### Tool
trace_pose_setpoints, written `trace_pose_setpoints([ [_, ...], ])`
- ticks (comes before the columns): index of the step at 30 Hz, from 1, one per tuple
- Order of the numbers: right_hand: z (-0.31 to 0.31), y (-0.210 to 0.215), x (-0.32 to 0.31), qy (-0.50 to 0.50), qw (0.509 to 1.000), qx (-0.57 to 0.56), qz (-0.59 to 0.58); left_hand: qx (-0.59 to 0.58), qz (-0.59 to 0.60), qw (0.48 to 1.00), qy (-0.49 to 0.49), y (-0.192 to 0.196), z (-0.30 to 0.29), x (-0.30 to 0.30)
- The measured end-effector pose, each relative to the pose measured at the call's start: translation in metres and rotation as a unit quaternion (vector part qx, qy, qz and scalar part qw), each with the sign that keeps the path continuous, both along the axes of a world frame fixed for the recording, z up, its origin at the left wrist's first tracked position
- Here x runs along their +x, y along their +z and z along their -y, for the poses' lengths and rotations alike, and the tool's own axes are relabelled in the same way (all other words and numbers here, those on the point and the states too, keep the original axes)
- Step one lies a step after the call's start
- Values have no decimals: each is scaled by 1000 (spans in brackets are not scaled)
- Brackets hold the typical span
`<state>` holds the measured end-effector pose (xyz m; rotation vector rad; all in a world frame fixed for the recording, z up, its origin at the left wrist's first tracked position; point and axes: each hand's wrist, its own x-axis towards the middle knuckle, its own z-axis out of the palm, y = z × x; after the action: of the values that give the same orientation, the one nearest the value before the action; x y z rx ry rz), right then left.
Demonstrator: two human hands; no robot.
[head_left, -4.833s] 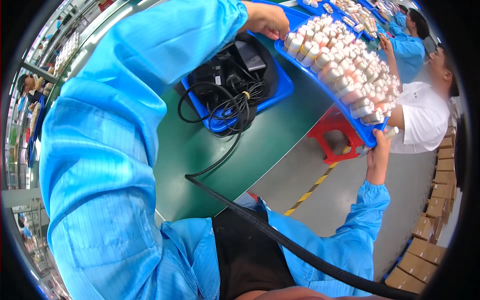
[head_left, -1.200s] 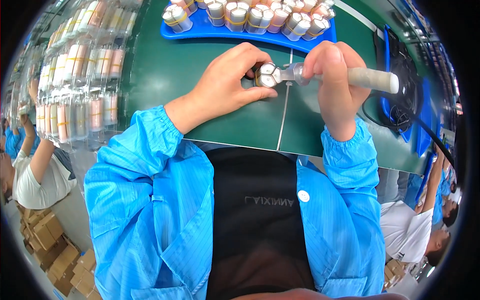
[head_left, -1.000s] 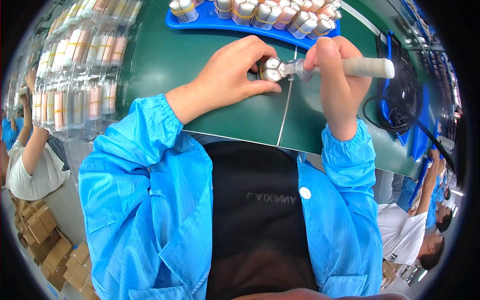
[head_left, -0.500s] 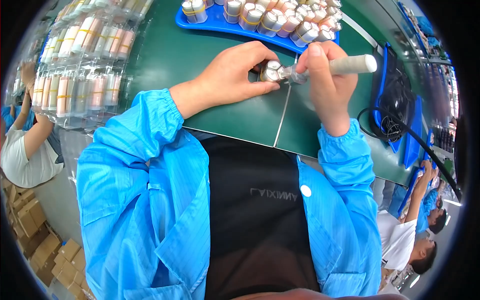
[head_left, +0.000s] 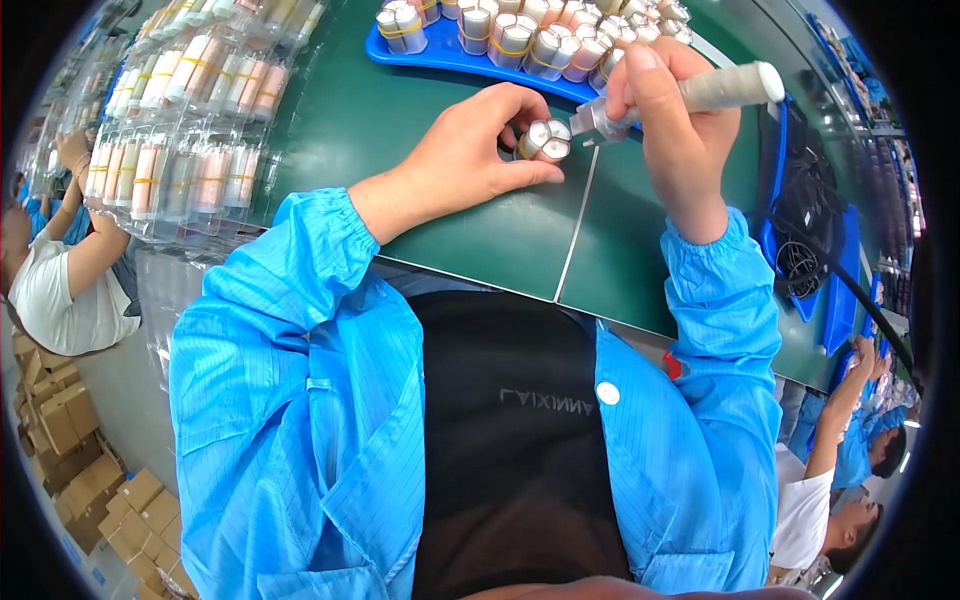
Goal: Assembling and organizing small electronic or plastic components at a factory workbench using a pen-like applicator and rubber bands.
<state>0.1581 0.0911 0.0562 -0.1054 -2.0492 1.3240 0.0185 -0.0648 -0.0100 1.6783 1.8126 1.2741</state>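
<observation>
My left hand (head_left: pixel 455 145) curls its thumb and fingers around a small bundle of white-topped tubes (head_left: pixel 546 141), bound with a yellow band and upright on the green table. Raised to the right of it, my right hand (head_left: pixel 685 135) grips a tool with a thick off-white handle (head_left: pixel 735 87) and a clear tip (head_left: pixel 598 121). That tip points left, just beside the bundle's top, with a small gap between them. Behind both hands, a blue tray (head_left: pixel 465 62) carries many similar banded bundles (head_left: pixel 512 38) in white, grey and pink.
Clear plastic packs of tubes (head_left: pixel 205 180) are stacked at the left. On the right lie a blue tray (head_left: pixel 835 270) and a coil of black cable (head_left: pixel 800 225). Cardboard boxes (head_left: pixel 140 520) stand on the floor at lower left. Other people sit at both sides.
My right hand has drawn the tool up and to the right, so its tip has come away from the bundle's top. The left hand still holds the bundle.
</observation>
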Motion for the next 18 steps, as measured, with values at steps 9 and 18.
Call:
trace_pose_setpoints([
  [9,-6,-15,-4,20,1000,-9,5,45,16,999,4,-1,1,2],
  [18,-4,-26,-6,3,999,34,21,76,-13,997,-1,-5,-2,0],
])
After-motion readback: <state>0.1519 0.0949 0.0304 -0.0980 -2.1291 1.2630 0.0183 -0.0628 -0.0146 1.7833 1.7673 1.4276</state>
